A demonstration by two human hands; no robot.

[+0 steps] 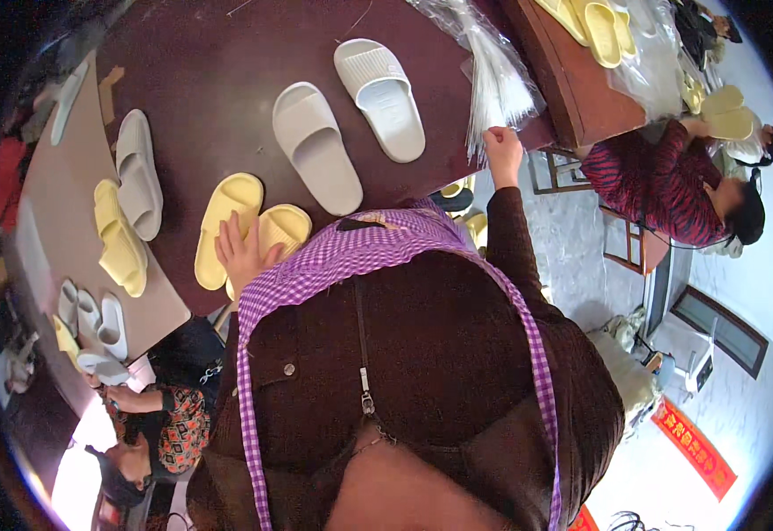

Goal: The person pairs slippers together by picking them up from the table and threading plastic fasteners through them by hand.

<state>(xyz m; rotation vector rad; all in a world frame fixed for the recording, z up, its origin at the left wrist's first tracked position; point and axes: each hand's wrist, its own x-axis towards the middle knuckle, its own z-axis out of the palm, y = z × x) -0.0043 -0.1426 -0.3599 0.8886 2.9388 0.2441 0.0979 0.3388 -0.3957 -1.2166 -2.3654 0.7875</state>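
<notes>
My left hand (242,254) rests, fingers spread, on a pair of slippers, touching the left yellow slipper (227,199) and the right yellow slipper (286,227). The right one is partly hidden by my hand and purple checked apron. At the table's right edge, my right hand (503,156) pinches the loose ends of a bundle of thin white plastic strands (499,93), which lies partly in a clear bag. Between my hands, a grey slipper (316,146) lies at an angle beside another grey slipper (381,99), both with toe straps pointing away from me.
On the beige table (68,212) at left are a grey slipper pair (137,177), a yellow pair (119,239) and several more slippers. A co-worker in a patterned top (181,429) handles slippers there. At right, another co-worker (661,181) holds yellow slippers (727,113) near a brown table (581,111).
</notes>
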